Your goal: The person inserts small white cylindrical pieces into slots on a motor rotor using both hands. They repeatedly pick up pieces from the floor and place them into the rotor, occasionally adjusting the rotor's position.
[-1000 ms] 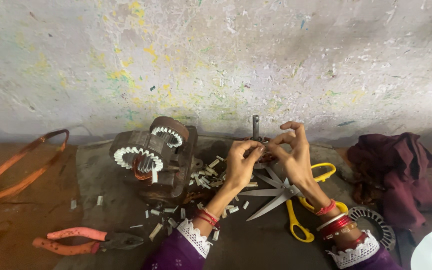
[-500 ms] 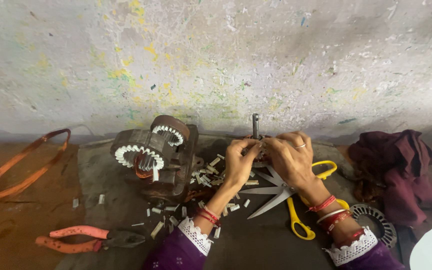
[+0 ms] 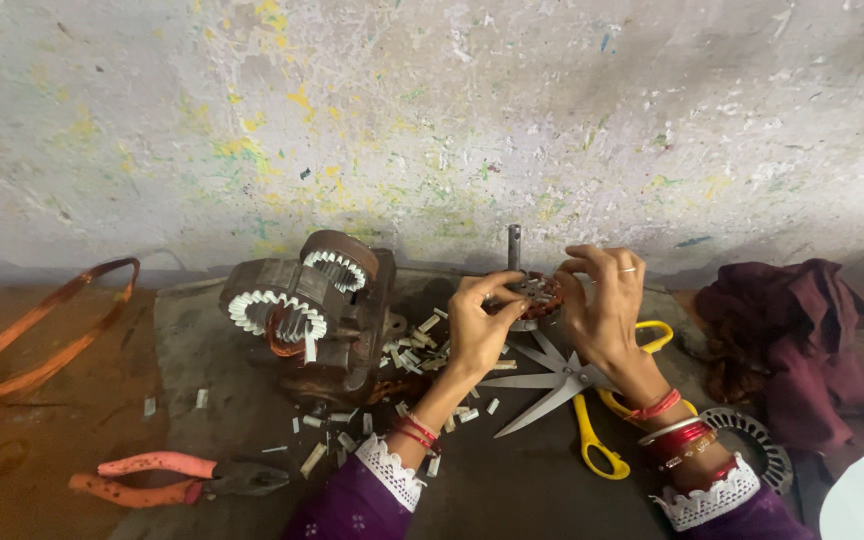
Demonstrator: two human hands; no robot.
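A small motor armature (image 3: 535, 293) with copper windings and an upright steel shaft stands on a dark mat (image 3: 202, 360). My left hand (image 3: 477, 330) pinches its left side with thumb and fingers. My right hand (image 3: 602, 300), with a ring and red bangles at the wrist, grips its right side. Both hands close around the wound core. Open scissors with yellow handles (image 3: 577, 395) lie just under my hands.
Two brown stators with white slot liners (image 3: 302, 300) stand left of my hands, with several white paper scraps (image 3: 417, 340) scattered around. Pink-handled pliers (image 3: 167, 475) lie front left, a copper wire loop (image 3: 47, 335) far left, a maroon cloth (image 3: 787, 335) and a metal ring (image 3: 752, 445) right.
My right hand's fingers have lowered from a raised position and closed onto the armature. My left hand stays on it.
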